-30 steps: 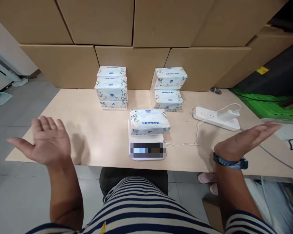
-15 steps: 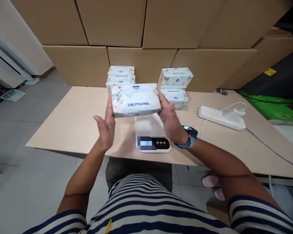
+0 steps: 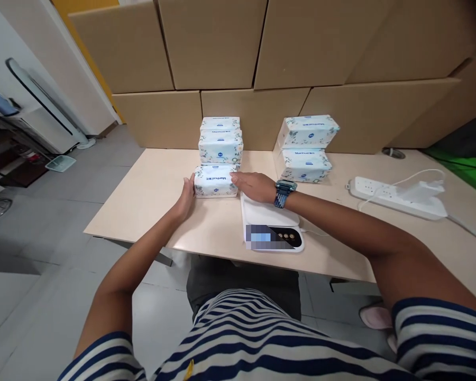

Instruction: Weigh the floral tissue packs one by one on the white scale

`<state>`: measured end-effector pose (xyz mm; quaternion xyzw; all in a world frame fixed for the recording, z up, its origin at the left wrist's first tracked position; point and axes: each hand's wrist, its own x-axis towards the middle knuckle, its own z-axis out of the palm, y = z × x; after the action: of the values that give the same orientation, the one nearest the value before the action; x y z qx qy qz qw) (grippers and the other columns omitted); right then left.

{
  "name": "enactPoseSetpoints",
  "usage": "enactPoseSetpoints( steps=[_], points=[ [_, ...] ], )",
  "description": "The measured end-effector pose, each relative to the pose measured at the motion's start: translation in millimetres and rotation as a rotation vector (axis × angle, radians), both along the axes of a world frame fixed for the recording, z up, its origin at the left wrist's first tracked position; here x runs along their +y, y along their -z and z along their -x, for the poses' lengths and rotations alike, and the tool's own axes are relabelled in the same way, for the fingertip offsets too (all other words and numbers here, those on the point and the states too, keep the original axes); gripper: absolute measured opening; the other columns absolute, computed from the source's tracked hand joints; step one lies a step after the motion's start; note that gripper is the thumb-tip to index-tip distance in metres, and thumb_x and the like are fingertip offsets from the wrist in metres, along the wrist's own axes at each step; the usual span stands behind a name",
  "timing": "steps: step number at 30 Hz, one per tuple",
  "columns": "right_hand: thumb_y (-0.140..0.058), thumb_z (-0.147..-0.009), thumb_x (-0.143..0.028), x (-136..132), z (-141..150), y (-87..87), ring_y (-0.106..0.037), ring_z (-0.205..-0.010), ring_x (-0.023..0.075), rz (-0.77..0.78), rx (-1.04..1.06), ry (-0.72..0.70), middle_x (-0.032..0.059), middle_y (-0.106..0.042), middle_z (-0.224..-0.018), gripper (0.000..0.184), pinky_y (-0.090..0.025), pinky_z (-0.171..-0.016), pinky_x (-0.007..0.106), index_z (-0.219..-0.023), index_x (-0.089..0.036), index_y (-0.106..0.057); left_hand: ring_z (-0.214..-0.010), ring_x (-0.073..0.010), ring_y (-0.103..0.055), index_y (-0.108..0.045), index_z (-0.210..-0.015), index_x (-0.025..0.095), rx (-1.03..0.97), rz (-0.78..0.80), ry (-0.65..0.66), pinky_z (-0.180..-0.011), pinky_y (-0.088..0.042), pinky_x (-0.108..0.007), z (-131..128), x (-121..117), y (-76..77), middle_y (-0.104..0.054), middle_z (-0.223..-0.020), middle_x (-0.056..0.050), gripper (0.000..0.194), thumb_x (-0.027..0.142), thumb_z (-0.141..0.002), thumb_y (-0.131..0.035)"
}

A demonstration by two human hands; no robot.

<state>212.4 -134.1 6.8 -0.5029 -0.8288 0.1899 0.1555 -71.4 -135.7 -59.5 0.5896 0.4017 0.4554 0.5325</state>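
Note:
A white tissue pack (image 3: 216,182) with blue lettering and leaf prints rests on the table, in front of the left group of tissue packs (image 3: 221,145). My left hand (image 3: 187,198) presses against its left side, and my right hand (image 3: 254,185) lies along its right side with the fingers at the top edge. Both hands hold the pack between them. Just to the right, partly under my right forearm, sits a white kitchen scale (image 3: 269,214) with a blurred display and nothing on its plate. Two more tissue packs (image 3: 307,132) are stacked at the back right.
Brown cardboard boxes (image 3: 254,116) form a wall along the table's back. A white power strip (image 3: 396,196) with a plugged-in adapter and cables lies at the right. The table's front edge (image 3: 222,254) runs close to my body.
The tissue pack, held in the air above the scale before, has moved left and down onto the table. Both hands went with it. The view has shifted to the left.

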Motion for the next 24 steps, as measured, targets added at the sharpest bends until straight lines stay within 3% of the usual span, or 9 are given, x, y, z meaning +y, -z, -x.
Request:
enactPoseSetpoints(
  steps=[9, 11, 13, 14, 16, 18, 20, 22, 24],
  points=[
    [-0.021, -0.107, -0.076, -2.8, -5.7, 2.9, -0.072, -0.137, 0.0397, -0.123, -0.175, -0.046, 0.0216, -0.071, -0.151, 0.090, -0.055, -0.115, 0.058, -0.165, -0.013, -0.051, -0.175, -0.0329, -0.021, -0.034, -0.174, 0.032, 0.009, 0.035, 0.009, -0.145, -0.022, -0.057, -18.3, 16.2, -15.7, -0.028, -0.186, -0.001, 0.111, 0.101, -0.089, -0.012],
    [-0.021, -0.106, -0.077, -1.9, -9.8, 7.7, -0.072, -0.137, 0.0380, -0.142, -0.175, -0.071, 0.0225, -0.073, -0.148, 0.093, -0.047, -0.124, 0.061, -0.167, -0.012, -0.047, -0.176, -0.0348, -0.016, -0.030, -0.175, 0.029, 0.026, 0.026, -0.040, -0.145, -0.019, -0.060, -17.7, 17.3, -19.2, -0.023, -0.187, -0.005, 0.116, 0.103, -0.087, -0.013],
    [-0.023, -0.103, -0.083, 0.8, -19.1, 12.9, -0.071, -0.139, 0.0374, -0.181, -0.074, -0.057, 0.0223, -0.073, -0.149, 0.099, -0.034, -0.134, 0.063, -0.165, -0.012, -0.052, -0.178, -0.0319, -0.002, -0.018, -0.178, 0.029, 0.036, -0.017, -0.110, -0.146, -0.007, -0.056, -16.9, 17.7, -24.7, -0.007, -0.190, -0.005, 0.119, 0.104, -0.085, -0.019],
    [-0.026, -0.101, -0.087, 2.9, -26.3, 15.6, -0.071, -0.139, 0.0373, -0.208, 0.020, -0.024, 0.0217, -0.073, -0.149, 0.101, -0.030, -0.137, 0.064, -0.161, -0.013, -0.057, -0.178, -0.0290, 0.004, -0.012, -0.178, 0.030, 0.036, -0.072, -0.141, -0.147, -0.002, -0.052, -17.7, 17.1, -28.4, 0.003, -0.190, -0.003, 0.120, 0.105, -0.085, -0.023],
    [-0.027, -0.099, -0.090, 7.9, -47.0, 21.2, -0.072, -0.138, 0.0356, -0.276, 0.240, 0.101, 0.0194, -0.074, -0.148, 0.100, -0.035, -0.136, 0.061, -0.152, -0.015, -0.068, -0.178, -0.0260, 0.008, -0.004, -0.178, 0.038, 0.025, -0.294, -0.179, -0.146, 0.001, -0.047, -24.7, 13.3, -37.1, 0.014, -0.189, 0.002, 0.117, 0.103, -0.086, -0.032],
    [-0.020, -0.102, -0.087, 12.5, -76.0, 27.2, -0.071, -0.141, 0.0317, -0.366, 0.421, 0.274, 0.0172, -0.074, -0.149, 0.097, -0.045, -0.130, 0.055, -0.145, -0.017, -0.072, -0.178, -0.0300, 0.004, -0.006, -0.176, 0.049, 0.001, -0.586, -0.162, -0.146, -0.006, -0.051, -41.1, 5.2, -46.8, 0.015, -0.189, 0.008, 0.107, 0.101, -0.088, -0.037],
    [-0.014, -0.105, -0.083, 15.5, -111.5, 34.7, -0.067, -0.145, 0.0306, -0.473, 0.527, 0.455, 0.0176, -0.071, -0.153, 0.097, -0.049, -0.127, 0.053, -0.145, -0.017, -0.071, -0.178, -0.0354, 0.000, -0.011, -0.173, 0.056, -0.036, -0.746, -0.077, -0.144, -0.014, -0.059, -67.8, -7.1, -56.2, 0.011, -0.190, 0.011, 0.095, 0.098, -0.091, -0.034],
    [-0.017, -0.104, -0.084, 16.4, -149.9, 44.3, -0.065, -0.145, 0.0332, -0.584, 0.634, 0.624, 0.0198, -0.070, -0.152, 0.095, -0.047, -0.128, 0.056, -0.143, -0.016, -0.071, -0.178, -0.0350, -0.003, -0.012, -0.173, 0.057, -0.063, -0.655, 0.063, -0.143, -0.019, -0.060, -103.9, -19.9, -64.3, 0.009, -0.190, 0.011, 0.087, 0.094, -0.096, -0.028],
    [-0.028, -0.107, -0.078, 16.3, -186.8, 55.0, -0.067, -0.138, 0.0323, -0.651, 0.720, 0.761, 0.0193, -0.072, -0.146, 0.080, -0.049, -0.125, 0.056, -0.136, -0.019, -0.074, -0.178, -0.0302, -0.007, -0.008, -0.175, 0.052, -0.048, -0.435, 0.183, -0.143, -0.021, -0.055, -147.3, -25.9, -70.2, 0.007, -0.190, 0.007, 0.084, 0.088, -0.101, -0.024]
  ],
)
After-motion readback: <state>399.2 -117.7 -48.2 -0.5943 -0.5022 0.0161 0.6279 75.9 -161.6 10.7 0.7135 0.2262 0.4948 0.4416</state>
